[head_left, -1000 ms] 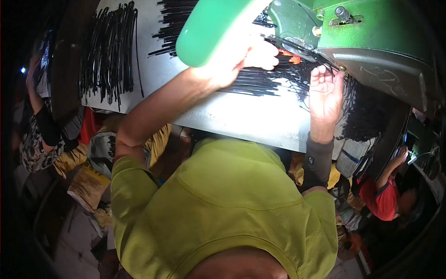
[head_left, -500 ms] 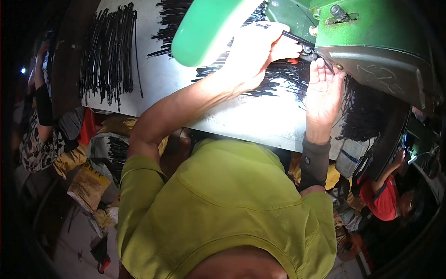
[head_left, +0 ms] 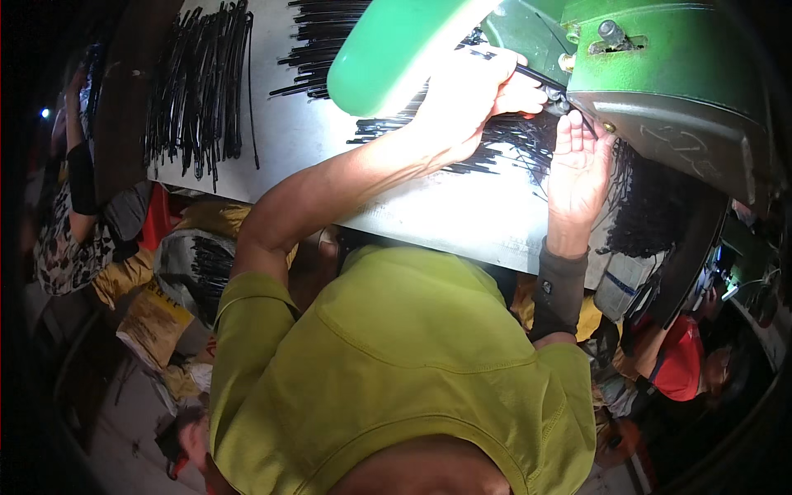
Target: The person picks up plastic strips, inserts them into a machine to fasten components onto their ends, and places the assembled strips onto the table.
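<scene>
A slim black strip [head_left: 532, 74] slants across under the corner of the green machine [head_left: 660, 58], passing small metal rollers or studs. My left hand [head_left: 478, 91] is closed round its upper left part, the fingertips close to the metal parts. At the strip's lower right end is my right hand [head_left: 576, 169], palm turned up, with thumb and fingertips pinching it just below the machine's edge. The exact contact there is partly hidden. Many similar black strips [head_left: 483, 157] lie on the pale tabletop [head_left: 412, 219] beneath and beside my hands.
A glowing green-backed lamp [head_left: 388, 58] hangs over the table. Black strips [head_left: 202, 91] lie in a row at the left, with a dark heap [head_left: 652, 198] at the right. Sacks [head_left: 153, 326] stand below the table's left side. Co-workers are at both sides, one in red [head_left: 678, 359].
The view has shifted slightly. My hands keep nearly the same hold on the strip at the machine. At the right, the co-worker in red has lowered an arm; a blurred pinkish shape appears at lower left.
</scene>
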`<action>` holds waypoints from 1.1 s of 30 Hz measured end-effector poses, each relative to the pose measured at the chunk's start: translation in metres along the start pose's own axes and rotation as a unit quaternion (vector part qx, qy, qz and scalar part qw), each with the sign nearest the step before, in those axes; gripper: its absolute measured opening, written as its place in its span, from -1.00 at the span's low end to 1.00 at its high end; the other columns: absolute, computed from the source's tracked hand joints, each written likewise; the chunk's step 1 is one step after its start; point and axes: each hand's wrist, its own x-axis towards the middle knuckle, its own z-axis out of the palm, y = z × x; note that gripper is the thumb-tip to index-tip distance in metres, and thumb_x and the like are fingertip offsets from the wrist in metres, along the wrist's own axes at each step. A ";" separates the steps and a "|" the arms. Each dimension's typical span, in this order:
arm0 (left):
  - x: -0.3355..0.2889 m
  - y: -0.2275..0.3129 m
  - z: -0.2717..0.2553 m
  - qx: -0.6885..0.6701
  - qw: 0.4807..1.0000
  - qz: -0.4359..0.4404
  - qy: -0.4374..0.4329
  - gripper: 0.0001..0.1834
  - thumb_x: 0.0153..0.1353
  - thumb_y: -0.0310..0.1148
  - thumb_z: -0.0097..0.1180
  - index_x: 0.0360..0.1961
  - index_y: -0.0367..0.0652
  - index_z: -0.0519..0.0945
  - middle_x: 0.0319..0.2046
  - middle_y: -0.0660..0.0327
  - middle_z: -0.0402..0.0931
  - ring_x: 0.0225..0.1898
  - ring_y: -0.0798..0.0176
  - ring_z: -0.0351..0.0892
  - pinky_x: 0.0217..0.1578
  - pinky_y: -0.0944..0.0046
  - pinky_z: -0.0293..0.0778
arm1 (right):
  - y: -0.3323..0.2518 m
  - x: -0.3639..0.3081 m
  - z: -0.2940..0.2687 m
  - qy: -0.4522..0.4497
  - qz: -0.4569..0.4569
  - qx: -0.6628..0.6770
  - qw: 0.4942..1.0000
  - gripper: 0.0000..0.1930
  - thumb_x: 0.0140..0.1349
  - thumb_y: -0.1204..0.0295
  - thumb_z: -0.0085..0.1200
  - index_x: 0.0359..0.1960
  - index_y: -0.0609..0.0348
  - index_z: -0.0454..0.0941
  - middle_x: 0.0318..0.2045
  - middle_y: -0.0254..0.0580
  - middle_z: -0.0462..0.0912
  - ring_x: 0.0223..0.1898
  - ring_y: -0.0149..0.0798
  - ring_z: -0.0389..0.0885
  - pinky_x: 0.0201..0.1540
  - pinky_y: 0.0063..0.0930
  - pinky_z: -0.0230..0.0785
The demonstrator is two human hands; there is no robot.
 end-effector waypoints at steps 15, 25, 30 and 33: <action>-0.002 -0.001 -0.006 -0.015 1.000 0.020 -0.015 -0.75 0.21 -0.40 0.05 -0.17 -0.40 0.48 -0.31 -0.12 0.57 -0.22 -0.04 0.61 -0.08 -0.03 0.51 | -0.002 -0.001 0.005 -0.026 -0.009 -0.019 0.999 -0.65 0.35 0.23 -0.16 -0.08 0.32 0.41 -0.19 -0.02 0.55 -0.09 -0.10 0.54 0.08 -0.14 0.37; 0.001 -0.012 -0.003 0.101 0.989 0.109 -0.003 -0.74 0.23 -0.37 0.05 -0.20 -0.40 0.48 -0.37 -0.06 0.58 -0.37 0.06 0.64 -0.25 0.12 0.60 | 0.000 -0.001 0.007 -0.001 -0.005 -0.017 1.000 -0.61 0.37 0.22 -0.20 -0.09 0.39 0.38 -0.19 0.03 0.53 -0.10 -0.07 0.54 0.05 -0.12 0.40; 0.006 -0.017 0.010 0.124 0.978 0.166 0.009 -0.77 0.26 -0.42 -0.04 -0.35 -0.47 0.47 -0.52 -0.02 0.56 -0.54 0.21 0.61 -0.44 0.32 0.58 | -0.006 -0.005 -0.004 -0.036 0.072 0.036 0.996 -0.51 0.36 0.10 -0.23 -0.06 0.41 0.33 -0.23 0.05 0.53 -0.14 -0.05 0.54 0.01 -0.08 0.41; 0.001 -0.004 0.004 0.228 0.961 0.159 0.001 -0.75 0.27 -0.38 -0.01 -0.33 -0.44 0.47 -0.43 -0.09 0.56 -0.45 0.14 0.63 -0.37 0.28 0.60 | -0.017 -0.016 0.000 -0.016 0.159 0.008 0.987 -0.38 0.35 0.01 -0.31 0.03 0.49 0.26 -0.24 0.06 0.53 -0.19 -0.09 0.56 -0.02 -0.16 0.43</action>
